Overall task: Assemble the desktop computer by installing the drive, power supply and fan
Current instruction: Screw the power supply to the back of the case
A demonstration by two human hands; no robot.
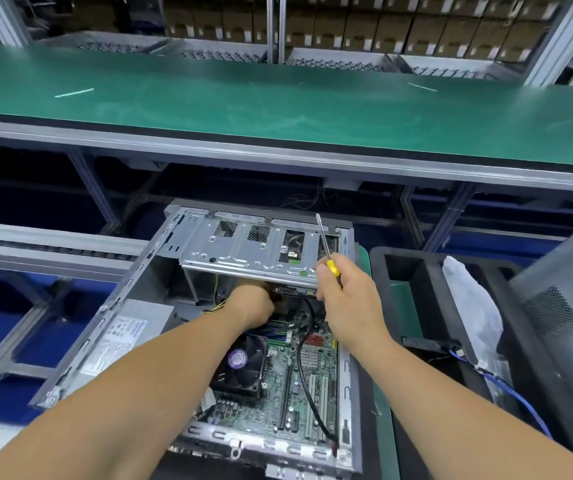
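An open desktop case (112,308) lies on its side in front of me. Its motherboard (313,382) carries a black CPU fan (243,362). A grey power supply (129,336) sits at the case's left. A metal drive cage (254,251) spans the far end. My left hand (250,304) reaches under the cage's near edge, its fingers hidden there. My right hand (345,299) grips a yellow-handled screwdriver (326,247), shaft pointing up and away over the cage's right end.
A black foam tray (416,271) with a white plastic bag (468,306) and a blue cable (520,396) stands to the right. A grey case panel (562,306) leans at far right. A green conveyor belt (278,98) runs across behind the case.
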